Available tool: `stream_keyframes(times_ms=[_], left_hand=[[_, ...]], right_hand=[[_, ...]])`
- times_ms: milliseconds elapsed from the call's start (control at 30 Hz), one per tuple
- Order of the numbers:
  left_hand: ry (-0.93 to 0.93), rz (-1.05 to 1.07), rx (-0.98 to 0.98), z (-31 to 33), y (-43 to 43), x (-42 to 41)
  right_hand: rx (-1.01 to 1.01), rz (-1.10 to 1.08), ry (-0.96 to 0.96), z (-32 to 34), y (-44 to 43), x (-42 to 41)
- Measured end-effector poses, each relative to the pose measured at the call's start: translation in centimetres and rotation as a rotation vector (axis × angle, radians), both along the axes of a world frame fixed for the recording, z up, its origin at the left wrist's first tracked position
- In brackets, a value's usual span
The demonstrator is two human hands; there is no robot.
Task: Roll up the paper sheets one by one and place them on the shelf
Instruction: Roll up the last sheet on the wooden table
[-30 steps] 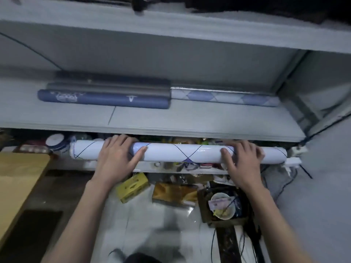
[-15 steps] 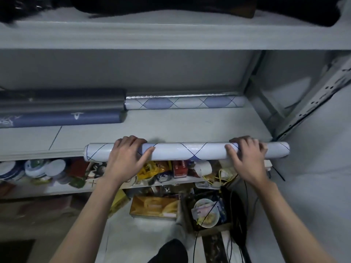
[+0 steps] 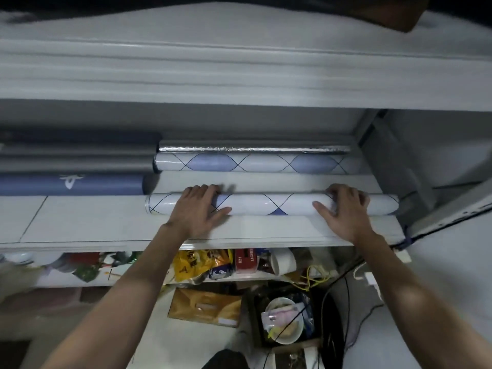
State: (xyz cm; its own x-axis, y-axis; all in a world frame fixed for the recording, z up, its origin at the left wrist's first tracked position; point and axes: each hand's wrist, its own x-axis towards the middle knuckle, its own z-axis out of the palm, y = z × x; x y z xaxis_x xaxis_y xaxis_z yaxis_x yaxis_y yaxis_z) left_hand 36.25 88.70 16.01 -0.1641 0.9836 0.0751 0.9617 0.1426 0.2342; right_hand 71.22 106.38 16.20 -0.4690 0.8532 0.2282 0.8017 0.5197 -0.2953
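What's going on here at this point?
A person holds a white roll with thin blue diamond lines in both hands, the left hand near its left end and the right hand near its right end, fingers curled over it. It lies on the shelf near the front edge, not yet let go. Behind it, apart, lie a matching patterned roll and a silver roll; a dark blue roll lies further left.
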Motion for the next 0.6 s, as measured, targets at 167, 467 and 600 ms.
stream_keyframes(times_ms=[167,467,600], left_hand=[[0.037,0.084,-0.005,-1.4,2.5,-0.7],[0.017,0.55,0.191,-3.2,1.0,4.1],[-0.099,0.531,0.249,-3.7,2.4,4.2]], right_hand=[[-0.02,-0.003,-0.051,-1.8,3.0,-2.1],[-0.062,-0.442,-0.051,-3.2,0.4,-2.1],[-0.135,-0.353,0.047,-3.5,1.4,-2.5]])
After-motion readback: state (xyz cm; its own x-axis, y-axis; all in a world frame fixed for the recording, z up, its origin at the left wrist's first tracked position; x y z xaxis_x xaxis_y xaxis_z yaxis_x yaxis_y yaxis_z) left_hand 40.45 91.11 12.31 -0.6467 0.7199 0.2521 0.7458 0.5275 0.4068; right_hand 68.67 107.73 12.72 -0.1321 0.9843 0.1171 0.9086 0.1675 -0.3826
